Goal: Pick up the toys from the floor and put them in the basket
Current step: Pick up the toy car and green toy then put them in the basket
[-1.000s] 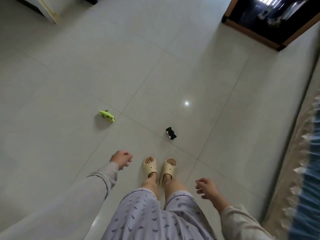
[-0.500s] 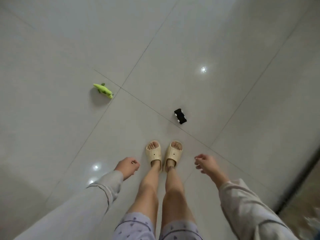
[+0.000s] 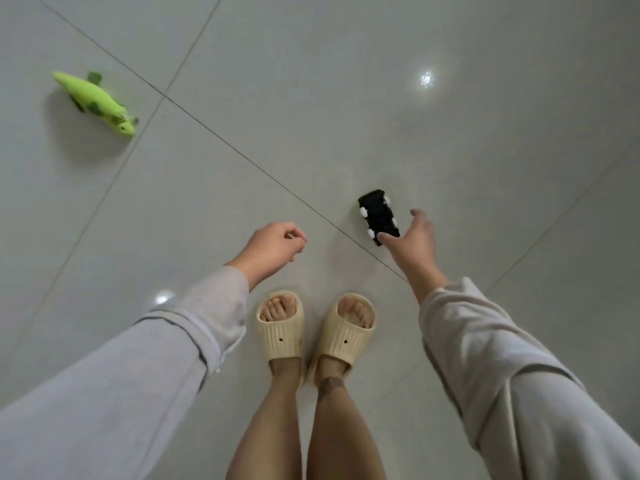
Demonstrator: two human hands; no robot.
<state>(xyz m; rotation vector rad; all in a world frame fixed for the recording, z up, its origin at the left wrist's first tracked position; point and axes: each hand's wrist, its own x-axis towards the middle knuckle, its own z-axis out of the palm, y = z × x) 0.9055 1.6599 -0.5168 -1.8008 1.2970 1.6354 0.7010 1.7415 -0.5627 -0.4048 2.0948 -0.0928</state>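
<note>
At the bottom of the view, two bare legs stand in cream slippers (image 3: 281,327) on the pale tiled floor (image 3: 311,98), toes pointing up the picture. Grey sleeves (image 3: 194,327) reach forward on either side. Just beyond the slippers, the left hand (image 3: 273,249) hangs over the floor with its grip loosely curled, fingertips near the thumb, grasping nothing that can be seen. To its right, the right hand (image 3: 414,240) stretches out with its grip released and the fingers spread; its thumb overlaps the near end of the car (image 3: 378,217), though real contact cannot be told. That black car with white wheels lies on the floor just past a dark tile seam. Farther off at the upper left, the green dinosaur (image 3: 95,100) lies on its side on the floor, well apart from both hands.
</note>
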